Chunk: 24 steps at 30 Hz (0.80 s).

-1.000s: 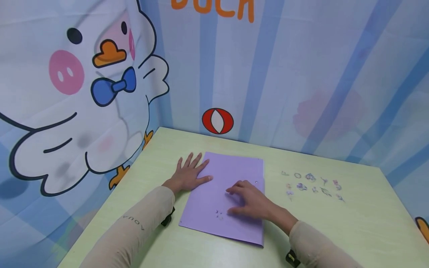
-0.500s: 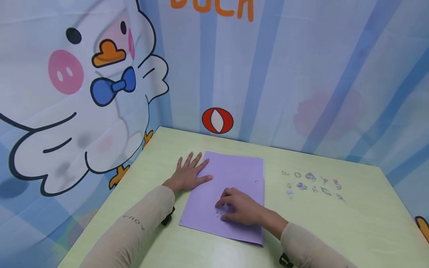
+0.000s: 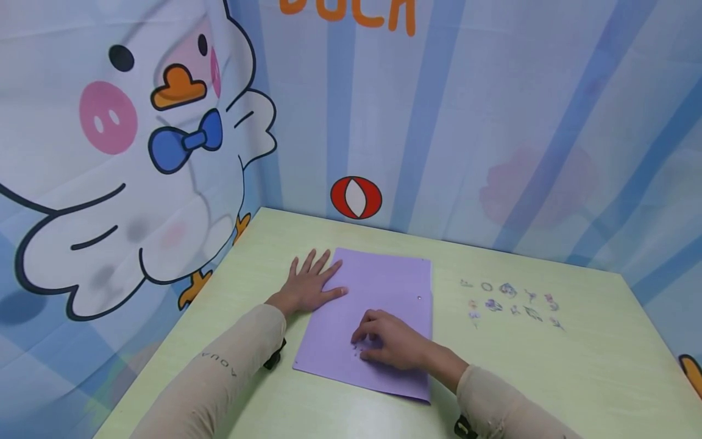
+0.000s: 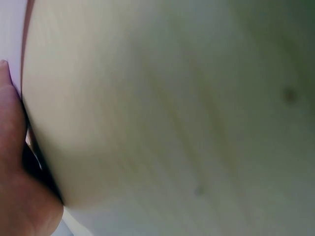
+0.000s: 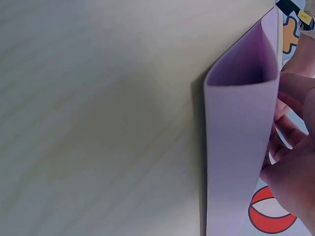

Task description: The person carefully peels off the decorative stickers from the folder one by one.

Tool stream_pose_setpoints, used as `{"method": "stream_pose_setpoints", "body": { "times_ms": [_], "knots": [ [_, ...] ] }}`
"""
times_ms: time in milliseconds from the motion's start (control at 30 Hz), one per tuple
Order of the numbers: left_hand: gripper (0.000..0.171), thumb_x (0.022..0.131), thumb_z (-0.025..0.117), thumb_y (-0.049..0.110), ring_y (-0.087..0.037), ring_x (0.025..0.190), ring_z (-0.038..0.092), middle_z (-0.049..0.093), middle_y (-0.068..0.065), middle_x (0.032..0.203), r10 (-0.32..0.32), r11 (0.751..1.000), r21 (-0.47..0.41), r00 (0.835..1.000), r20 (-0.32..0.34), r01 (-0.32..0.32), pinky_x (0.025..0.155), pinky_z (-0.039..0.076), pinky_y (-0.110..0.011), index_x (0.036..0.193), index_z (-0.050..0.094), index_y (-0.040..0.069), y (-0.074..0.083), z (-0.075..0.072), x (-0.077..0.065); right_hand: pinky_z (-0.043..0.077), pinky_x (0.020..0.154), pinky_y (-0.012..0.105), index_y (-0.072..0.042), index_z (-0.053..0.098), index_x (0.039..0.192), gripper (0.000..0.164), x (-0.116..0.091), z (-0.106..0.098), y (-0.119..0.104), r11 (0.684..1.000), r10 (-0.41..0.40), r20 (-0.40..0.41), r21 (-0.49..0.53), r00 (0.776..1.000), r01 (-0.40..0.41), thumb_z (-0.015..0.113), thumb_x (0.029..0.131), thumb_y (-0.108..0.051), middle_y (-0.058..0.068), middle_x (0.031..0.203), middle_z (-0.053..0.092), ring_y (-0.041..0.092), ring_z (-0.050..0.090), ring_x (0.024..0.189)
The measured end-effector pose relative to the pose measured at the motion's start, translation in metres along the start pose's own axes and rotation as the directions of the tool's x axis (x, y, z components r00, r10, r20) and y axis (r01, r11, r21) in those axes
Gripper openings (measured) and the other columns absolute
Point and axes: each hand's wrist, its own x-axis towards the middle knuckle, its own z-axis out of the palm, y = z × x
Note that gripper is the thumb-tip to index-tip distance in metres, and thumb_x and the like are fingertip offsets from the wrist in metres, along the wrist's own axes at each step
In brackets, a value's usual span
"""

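Note:
A purple folder (image 3: 378, 280) lies on the pale table, set at a slight angle. My left hand (image 3: 307, 289) rests with spread fingers on its left edge, the thumb reaching onto the purple surface. Over the lower part of the folder, my right hand (image 3: 395, 341) has its fingertips bent down onto the surface. Between its thumb and index finger shows a cluster of tiny dark marks (image 3: 356, 350), too small to make out. The right wrist view looks into the gaping side of the folder (image 5: 241, 147), with the right hand (image 5: 295, 162) beyond it.
Right of the folder, several small flower-like stickers (image 3: 515, 305) lie in two rough rows on the table (image 3: 598, 366). A printed cloth (image 3: 439, 122) with a duck and stripes hangs behind and to the left. A small pale dot (image 3: 419, 298) shows near the folder's right edge.
My right hand has moved left and slightly down to the cluster of tiny marks, and its fingertips have come closer together. The left hand and the folder stay in place.

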Motion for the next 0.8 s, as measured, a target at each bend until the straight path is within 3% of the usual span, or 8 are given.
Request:
{"method": "stream_pose_setpoints", "body": {
  "times_ms": [800],
  "knots": [
    [0.084, 0.103, 0.04, 0.074, -0.041, 0.163, -0.005, 0.006, -0.008, 0.179, 0.001, 0.999, 0.045, 1.0, -0.008, -0.001, 0.123, -0.003, -0.071, 0.171, 0.022, 0.028, 0.0051, -0.0051, -0.0036, 0.051, 0.085, 0.031, -0.017, 0.073, 0.097, 0.01, 0.0029, 0.0045, -0.0021, 1.0, 0.014, -0.041, 0.001, 0.999, -0.014, 0.079, 0.094, -0.01, -0.006, 0.099, 0.063, 0.013, 0.058, 0.091]
  ]
}}
